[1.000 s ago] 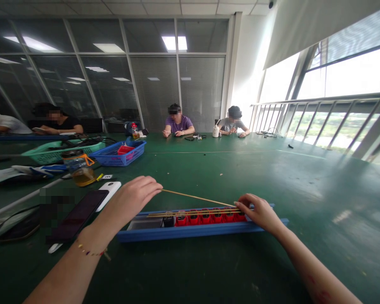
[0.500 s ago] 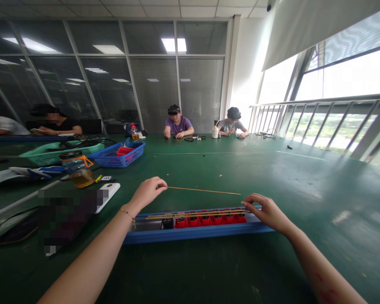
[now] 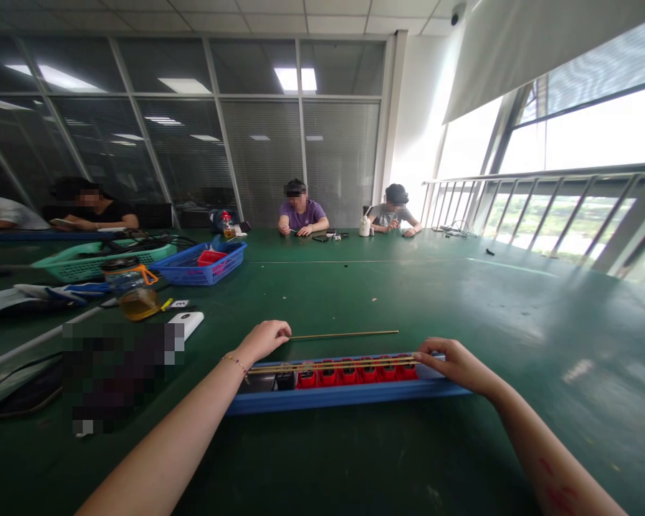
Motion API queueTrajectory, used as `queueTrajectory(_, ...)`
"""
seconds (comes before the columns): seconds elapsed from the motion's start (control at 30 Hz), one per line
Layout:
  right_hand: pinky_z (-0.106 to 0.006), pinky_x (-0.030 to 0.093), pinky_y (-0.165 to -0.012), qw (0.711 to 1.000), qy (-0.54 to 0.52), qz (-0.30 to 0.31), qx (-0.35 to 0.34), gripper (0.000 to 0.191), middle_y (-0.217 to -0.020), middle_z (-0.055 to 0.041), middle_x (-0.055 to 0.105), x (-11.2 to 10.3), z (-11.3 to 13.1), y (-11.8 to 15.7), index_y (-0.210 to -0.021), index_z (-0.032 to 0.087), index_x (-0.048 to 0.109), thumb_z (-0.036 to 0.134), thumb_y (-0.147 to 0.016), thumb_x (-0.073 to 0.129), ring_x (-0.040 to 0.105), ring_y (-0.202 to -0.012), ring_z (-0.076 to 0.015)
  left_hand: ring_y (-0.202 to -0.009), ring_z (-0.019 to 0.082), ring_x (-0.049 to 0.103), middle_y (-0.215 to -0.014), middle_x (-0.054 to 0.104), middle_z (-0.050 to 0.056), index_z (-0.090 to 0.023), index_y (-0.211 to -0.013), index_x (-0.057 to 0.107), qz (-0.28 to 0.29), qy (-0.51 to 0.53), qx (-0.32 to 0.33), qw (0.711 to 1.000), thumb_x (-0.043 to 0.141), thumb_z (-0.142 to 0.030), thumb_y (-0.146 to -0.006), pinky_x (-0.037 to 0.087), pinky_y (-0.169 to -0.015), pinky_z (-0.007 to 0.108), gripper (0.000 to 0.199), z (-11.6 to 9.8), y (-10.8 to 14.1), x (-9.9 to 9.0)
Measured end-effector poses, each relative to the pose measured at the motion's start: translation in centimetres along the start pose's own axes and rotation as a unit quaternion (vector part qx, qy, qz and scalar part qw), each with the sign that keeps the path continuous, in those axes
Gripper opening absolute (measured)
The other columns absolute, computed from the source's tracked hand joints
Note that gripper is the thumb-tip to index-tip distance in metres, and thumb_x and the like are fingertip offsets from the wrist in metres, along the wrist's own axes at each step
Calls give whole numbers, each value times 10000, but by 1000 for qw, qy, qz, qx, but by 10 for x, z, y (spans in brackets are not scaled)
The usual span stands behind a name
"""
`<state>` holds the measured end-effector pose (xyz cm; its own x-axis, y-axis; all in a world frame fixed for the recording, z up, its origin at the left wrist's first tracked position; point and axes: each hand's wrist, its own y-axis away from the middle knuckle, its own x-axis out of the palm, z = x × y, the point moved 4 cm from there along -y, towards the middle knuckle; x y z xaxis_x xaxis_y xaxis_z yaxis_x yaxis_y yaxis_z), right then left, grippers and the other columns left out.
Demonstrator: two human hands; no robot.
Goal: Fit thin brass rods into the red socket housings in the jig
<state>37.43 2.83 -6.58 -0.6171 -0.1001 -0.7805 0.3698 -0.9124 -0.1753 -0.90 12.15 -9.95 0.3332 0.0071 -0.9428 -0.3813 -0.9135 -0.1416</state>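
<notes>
In the head view my left hand (image 3: 266, 340) pinches one end of a thin bamboo stick (image 3: 349, 334), which points right, beyond the far side of a long blue tray (image 3: 349, 401). Several more bamboo sticks (image 3: 333, 366) lie lengthwise over the tray. At their right ends, my right hand (image 3: 451, 362) has its fingertips closed on them, with its palm over the tray's end. Below the sticks sits a row of red bins (image 3: 347, 377) with dark contents I cannot make out. A black bin (image 3: 285, 380) stands left of them.
At left are a blue basket (image 3: 209, 271), a green basket (image 3: 69, 269), a jar of amber liquid (image 3: 137, 294) and a white device (image 3: 190, 322) beside a blurred dark patch. Several people sit around the green table (image 3: 542, 344). A railing (image 3: 548, 204) runs along the window.
My left hand has moved right and lower, bringing its stick down closer to the tray. My right hand has dropped slightly onto the ends of the lying sticks.
</notes>
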Motion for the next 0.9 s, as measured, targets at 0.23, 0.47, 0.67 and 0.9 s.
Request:
queueTrajectory(0.23, -236, 372, -608, 984, -112, -139, 20, 374, -601, 22, 497, -18, -12, 0, -624, 189, 511, 476, -838, 401, 454, -603, -125, -764, 145, 576, -843, 636, 9, -232, -783, 647, 8, 5, 4, 1000, 492, -302, -756, 404, -662, 224, 172, 2, 0, 2)
queueTrajectory(0.47, -229, 353, -549, 936, -172, -285, 113, 396, -576, 32, 473, -47, -62, 10, -641, 202, 463, 558, -799, 393, 435, -561, -122, -765, 145, 576, -847, 627, 9, -234, -799, 640, 16, 20, 4, 1000, 477, -310, -762, 411, -663, 221, 183, 3, 0, 4)
queueTrajectory(0.67, -241, 363, -558, 951, -95, -275, 108, 439, -555, 27, 470, -45, -75, 6, -585, 199, 448, 580, -792, 375, 441, -549, -125, -766, 147, 574, -858, 625, 15, -229, -804, 636, 17, 29, 1, 999, 472, -329, -763, 410, -665, 222, 197, 4, 0, 5)
queueTrajectory(0.9, -244, 332, -480, 979, 59, -157, 114, 420, -511, 24, 496, -27, -66, -9, -663, 196, 565, 587, -753, 440, 436, -496, -133, -752, 163, 573, -847, 629, 42, -205, -788, 641, 10, 35, -13, 999, 371, -505, -799, 397, -651, 238, 403, -2, 2, 2)
